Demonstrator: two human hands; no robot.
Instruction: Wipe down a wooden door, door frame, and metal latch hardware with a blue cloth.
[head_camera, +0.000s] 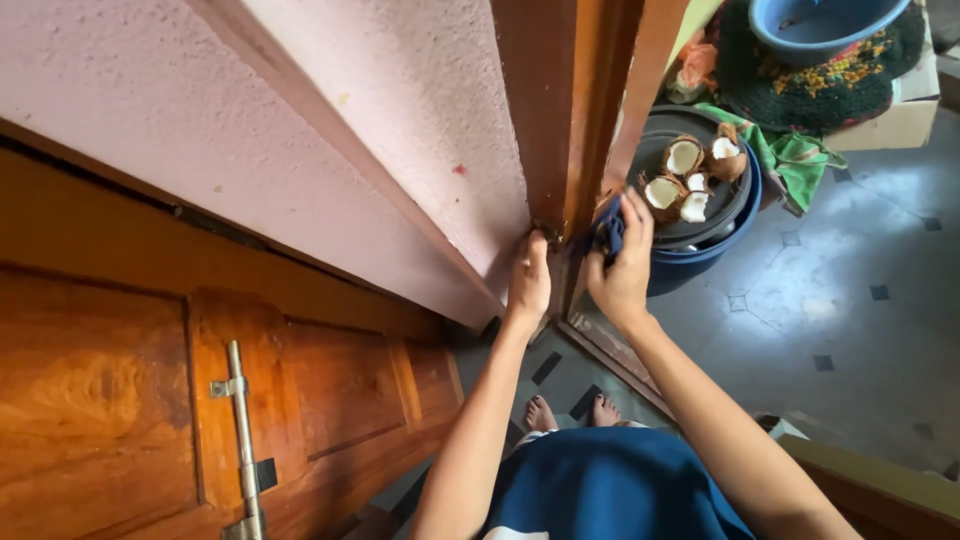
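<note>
Cloth (606, 236), dark blue and soft, sits bunched in your right hand (624, 268) against the brown wooden door frame (560, 120); it looks light and limp, best gripped as a wad in the palm. Going left to right: the varnished wooden door (150, 400) with its metal bolt (243, 420), the rough pink wall (330, 130), then your left hand (528, 280), fingers curled on the frame's edge. Your right hand's fingers close around the cloth. Beyond lie broken coconut halves (690, 180) on a dark round lid over a blue tub (700, 262).
</note>
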